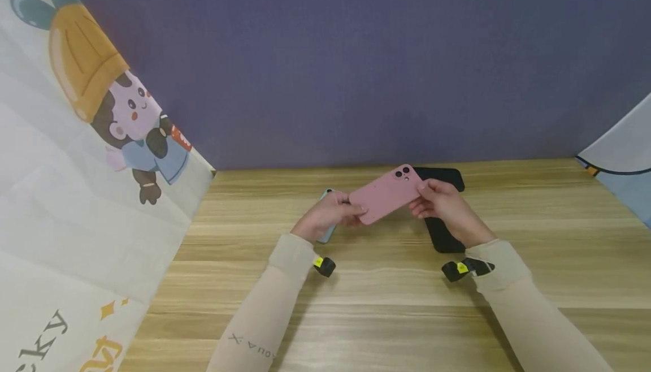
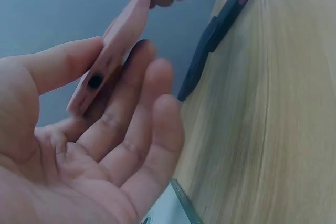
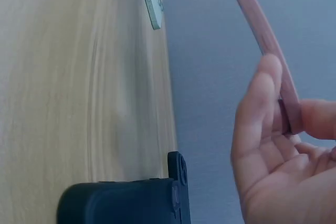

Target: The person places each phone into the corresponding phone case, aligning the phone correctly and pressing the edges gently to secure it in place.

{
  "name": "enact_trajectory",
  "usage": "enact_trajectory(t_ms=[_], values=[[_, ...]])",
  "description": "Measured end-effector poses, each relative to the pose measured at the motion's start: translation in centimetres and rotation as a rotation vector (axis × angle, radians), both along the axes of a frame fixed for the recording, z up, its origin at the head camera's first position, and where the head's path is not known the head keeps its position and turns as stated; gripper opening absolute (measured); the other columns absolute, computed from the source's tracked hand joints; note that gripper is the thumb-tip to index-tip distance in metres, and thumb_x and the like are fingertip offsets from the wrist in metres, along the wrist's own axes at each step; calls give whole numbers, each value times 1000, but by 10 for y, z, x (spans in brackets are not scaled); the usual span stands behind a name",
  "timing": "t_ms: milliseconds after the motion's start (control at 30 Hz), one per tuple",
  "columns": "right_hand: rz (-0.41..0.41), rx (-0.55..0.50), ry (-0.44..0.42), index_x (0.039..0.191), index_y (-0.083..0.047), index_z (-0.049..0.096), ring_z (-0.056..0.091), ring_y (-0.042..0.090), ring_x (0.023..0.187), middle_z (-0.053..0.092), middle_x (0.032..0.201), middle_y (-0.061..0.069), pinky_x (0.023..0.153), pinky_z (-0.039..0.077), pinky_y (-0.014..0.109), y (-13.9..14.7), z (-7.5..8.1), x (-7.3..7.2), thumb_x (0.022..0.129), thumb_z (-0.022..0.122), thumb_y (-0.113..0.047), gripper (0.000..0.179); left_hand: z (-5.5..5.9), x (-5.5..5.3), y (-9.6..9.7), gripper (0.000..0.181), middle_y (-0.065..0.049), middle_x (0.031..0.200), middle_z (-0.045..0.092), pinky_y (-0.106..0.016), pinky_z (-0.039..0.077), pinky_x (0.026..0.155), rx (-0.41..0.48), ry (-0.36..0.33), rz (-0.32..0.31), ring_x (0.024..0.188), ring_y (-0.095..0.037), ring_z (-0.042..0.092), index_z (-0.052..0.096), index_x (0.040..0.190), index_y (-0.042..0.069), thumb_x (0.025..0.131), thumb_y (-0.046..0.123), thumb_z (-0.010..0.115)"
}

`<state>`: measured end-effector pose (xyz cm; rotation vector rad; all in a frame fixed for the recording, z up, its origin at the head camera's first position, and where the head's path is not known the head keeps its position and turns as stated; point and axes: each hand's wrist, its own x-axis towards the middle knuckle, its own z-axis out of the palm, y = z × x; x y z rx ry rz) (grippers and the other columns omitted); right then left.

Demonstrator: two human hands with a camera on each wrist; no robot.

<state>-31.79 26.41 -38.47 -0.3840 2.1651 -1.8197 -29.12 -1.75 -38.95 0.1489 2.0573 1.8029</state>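
Note:
A pink phone case (image 1: 385,195) is held up over the table between both hands, its camera corner toward the right hand. My left hand (image 1: 333,209) pinches its lower left end between thumb and fingers; the left wrist view shows a round hole in the case's edge (image 2: 95,81). My right hand (image 1: 443,205) pinches the opposite end, and in the right wrist view the case (image 3: 262,24) looks thin and slightly bowed. A light green phone (image 1: 327,233) lies on the table, partly hidden behind my left hand.
Two black phone-shaped things lie on the wooden table (image 1: 386,315): one at the back (image 1: 447,177), another (image 1: 443,239) partly under my right hand. A dark blue panel (image 1: 356,66) rises behind, and a printed white cloth (image 1: 76,202) hangs at left.

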Motion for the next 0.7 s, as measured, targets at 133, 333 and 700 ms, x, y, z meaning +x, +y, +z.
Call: enact_trajectory(t_ms=[133, 333, 700], values=[[-18, 29, 22, 108, -2, 52, 63, 6, 69, 66, 79, -8, 65, 57, 24, 1, 1, 0, 112, 38, -30, 32, -2, -1, 1, 27, -2, 86, 74, -44, 60, 89, -28, 8, 2, 77, -12, 71, 70, 118, 2, 105, 24, 60], [3, 4, 18, 109, -2, 53, 62, 7, 69, 64, 79, -7, 65, 57, 25, 1, -2, 1, 113, 35, -33, 37, -6, -1, 4, 24, -3, 89, 75, -41, 60, 85, -22, 36, -4, 78, -13, 72, 68, 114, 4, 107, 23, 55], [69, -40, -23, 117, 0, 49, 69, 9, 77, 69, 94, 3, 73, 62, 30, -4, 4, 4, 111, 45, -34, 35, -1, 4, 12, 17, -5, 91, 75, -46, 59, 95, 39, 66, 7, 83, -14, 72, 62, 102, 6, 107, 21, 56]])
